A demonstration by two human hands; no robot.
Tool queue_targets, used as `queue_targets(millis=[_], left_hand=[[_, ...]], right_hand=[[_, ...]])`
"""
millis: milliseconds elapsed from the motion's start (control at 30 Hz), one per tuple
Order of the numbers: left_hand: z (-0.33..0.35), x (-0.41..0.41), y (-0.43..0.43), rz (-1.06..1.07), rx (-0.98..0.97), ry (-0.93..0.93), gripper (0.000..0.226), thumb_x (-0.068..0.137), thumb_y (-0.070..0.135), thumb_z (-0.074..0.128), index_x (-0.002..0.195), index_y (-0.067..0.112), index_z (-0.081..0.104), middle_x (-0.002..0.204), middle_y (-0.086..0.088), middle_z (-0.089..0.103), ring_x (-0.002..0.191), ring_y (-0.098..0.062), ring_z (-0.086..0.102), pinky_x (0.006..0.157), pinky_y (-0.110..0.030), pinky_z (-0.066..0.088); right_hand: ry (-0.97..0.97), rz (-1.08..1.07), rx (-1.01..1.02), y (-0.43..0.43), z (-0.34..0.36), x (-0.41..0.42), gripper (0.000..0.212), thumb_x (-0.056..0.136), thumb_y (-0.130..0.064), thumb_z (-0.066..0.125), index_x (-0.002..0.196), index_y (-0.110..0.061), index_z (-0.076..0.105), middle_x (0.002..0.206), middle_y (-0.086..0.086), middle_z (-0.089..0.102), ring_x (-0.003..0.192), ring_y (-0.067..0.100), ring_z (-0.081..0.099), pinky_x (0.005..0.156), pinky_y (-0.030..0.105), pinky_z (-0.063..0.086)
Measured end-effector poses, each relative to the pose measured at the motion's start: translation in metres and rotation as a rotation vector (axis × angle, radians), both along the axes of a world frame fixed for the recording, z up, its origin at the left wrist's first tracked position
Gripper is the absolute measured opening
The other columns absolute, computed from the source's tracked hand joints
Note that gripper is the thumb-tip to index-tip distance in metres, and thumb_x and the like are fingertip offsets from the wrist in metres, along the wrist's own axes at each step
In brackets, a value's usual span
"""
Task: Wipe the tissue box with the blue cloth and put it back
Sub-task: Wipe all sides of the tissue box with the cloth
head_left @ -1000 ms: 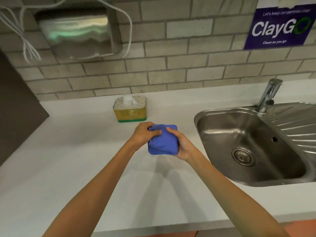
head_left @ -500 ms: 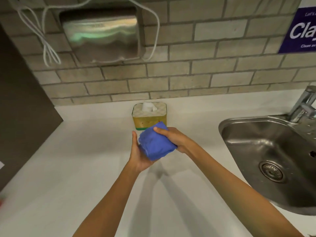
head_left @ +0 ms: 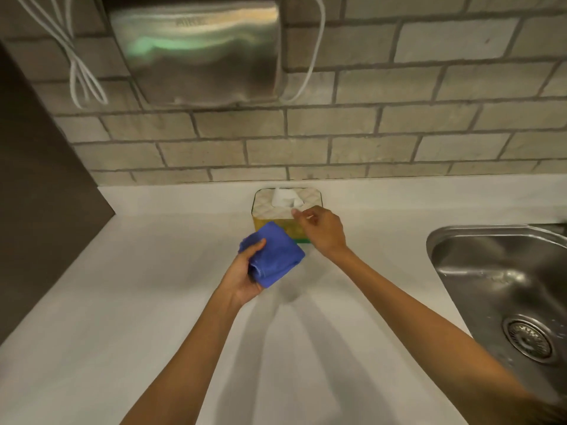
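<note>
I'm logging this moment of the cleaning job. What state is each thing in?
Tissue box: upright on the counter by the wall, a tissue sticking out.
Blue cloth: folded, held in the left hand.
Right hand: empty, fingers at the box's top.
Sink: basin holds nothing, a few drops near the drain.

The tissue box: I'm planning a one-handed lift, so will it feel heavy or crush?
The tissue box looks like thin card, so it probably dents if squeezed. It is likely light for its size. The right hand is reaching over it, not yet gripping.

One tissue box [head_left: 277,210], one cloth [head_left: 276,256].
</note>
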State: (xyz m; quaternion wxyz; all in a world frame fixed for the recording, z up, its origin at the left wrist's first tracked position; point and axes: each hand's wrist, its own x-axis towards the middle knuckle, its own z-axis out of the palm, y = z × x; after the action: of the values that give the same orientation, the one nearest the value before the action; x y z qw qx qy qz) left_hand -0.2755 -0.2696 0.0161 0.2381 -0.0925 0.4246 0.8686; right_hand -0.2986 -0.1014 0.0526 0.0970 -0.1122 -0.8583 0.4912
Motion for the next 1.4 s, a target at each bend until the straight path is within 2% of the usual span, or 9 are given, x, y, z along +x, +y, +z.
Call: queue_targets(millis=[133,200,300,400,533,833,1133,1233,1400], left_hand=[[-0.012,-0.032,-0.028,0.199,0.01,-0.059,0.015,0.094,0.021,0.045,0.097,0.018,0.06,0.105,-0.005,0.063,0.094,-0.019,0.062,0.095,-0.035,0.047],[-0.014,-0.051,-0.035,0.291,-0.043,-0.079,0.016,0.095,0.023,0.044,0.094,0.018,0.058,0.112,-0.001,0.059,0.089,-0.015,0.06,0.079,-0.027,0.05],[-0.02,-0.081,-0.033,0.434,-0.25,-0.054,0.027,0.097,0.02,0.043,0.119,0.01,0.055,0.115,-0.007,0.055,0.083,-0.016,0.059,0.067,-0.026,0.051],[-0.019,-0.107,-0.02,0.476,-0.491,-0.022,0.043,0.096,0.019,0.046,0.137,0.004,0.041,0.119,-0.017,0.055,0.1,-0.028,0.056,0.085,-0.039,0.048],[-0.015,-0.127,0.003,0.425,-0.761,0.035,0.042,0.094,0.026,0.05,0.13,0.004,0.046,0.126,-0.023,0.058,0.116,-0.038,0.055,0.101,-0.047,0.045],[-0.021,-0.113,0.024,0.323,-0.959,0.19,0.044,0.095,0.032,0.048,0.135,0.014,0.044,0.128,-0.016,0.058,0.118,-0.032,0.053,0.1,-0.041,0.043],[-0.021,-0.046,0.011,0.322,-1.121,0.241,0.036,0.094,0.042,0.044,0.12,0.018,0.05,0.092,0.0,0.06,0.085,-0.02,0.054,0.076,-0.031,0.041],[-0.013,-0.026,0.005,0.265,-1.285,0.217,0.031,0.094,0.046,0.038,0.099,0.018,0.05,0.062,0.007,0.05,0.059,-0.012,0.048,0.062,-0.028,0.038],[0.001,0.008,-0.007,0.173,-1.422,0.246,0.039,0.094,0.05,0.034,0.076,0.018,0.046,0.055,0.003,0.048,0.055,-0.012,0.046,0.063,-0.029,0.038]], right_hand=[[0.001,-0.193,-0.111,0.032,-0.032,-0.023,0.043,0.09,-0.045,0.047,0.105,-0.008,0.061,0.101,0.012,0.069,0.094,0.028,0.063,0.073,0.024,0.037],[-0.07,-0.166,-0.124,0.045,-0.047,-0.035,0.046,0.091,-0.048,0.043,0.116,-0.011,0.056,0.102,0.01,0.067,0.1,0.03,0.063,0.076,0.027,0.04],[-0.191,-0.038,-0.104,0.052,-0.063,-0.052,0.06,0.091,-0.054,0.034,0.137,-0.016,0.04,0.131,0.013,0.057,0.121,0.032,0.051,0.098,0.037,0.039],[-0.218,0.057,-0.185,0.052,-0.073,-0.063,0.065,0.092,-0.055,0.031,0.146,-0.019,0.028,0.146,0.009,0.043,0.134,0.029,0.039,0.109,0.039,0.031],[-0.133,0.171,-0.294,0.049,-0.082,-0.066,0.053,0.094,-0.049,0.033,0.141,-0.027,0.038,0.127,-0.004,0.055,0.119,0.019,0.052,0.095,0.028,0.042],[-0.076,0.168,-0.245,0.05,-0.084,-0.051,0.047,0.093,-0.042,0.042,0.138,-0.027,0.043,0.113,-0.008,0.059,0.101,0.012,0.056,0.083,0.022,0.042],[-0.111,0.053,-0.247,0.048,-0.069,0.018,0.053,0.085,-0.052,0.052,0.127,-0.021,0.051,0.103,-0.004,0.06,0.083,0.003,0.057,0.062,0.012,0.041],[-0.163,0.023,-0.259,0.046,-0.062,0.044,0.06,0.079,-0.06,0.053,0.124,-0.02,0.05,0.098,0.001,0.064,0.09,0.017,0.063,0.072,0.023,0.045],[-0.181,0.0,-0.249,0.044,-0.053,0.081,0.071,0.074,-0.065,0.056,0.126,-0.018,0.049,0.105,0.01,0.068,0.086,0.022,0.067,0.08,0.033,0.054]])
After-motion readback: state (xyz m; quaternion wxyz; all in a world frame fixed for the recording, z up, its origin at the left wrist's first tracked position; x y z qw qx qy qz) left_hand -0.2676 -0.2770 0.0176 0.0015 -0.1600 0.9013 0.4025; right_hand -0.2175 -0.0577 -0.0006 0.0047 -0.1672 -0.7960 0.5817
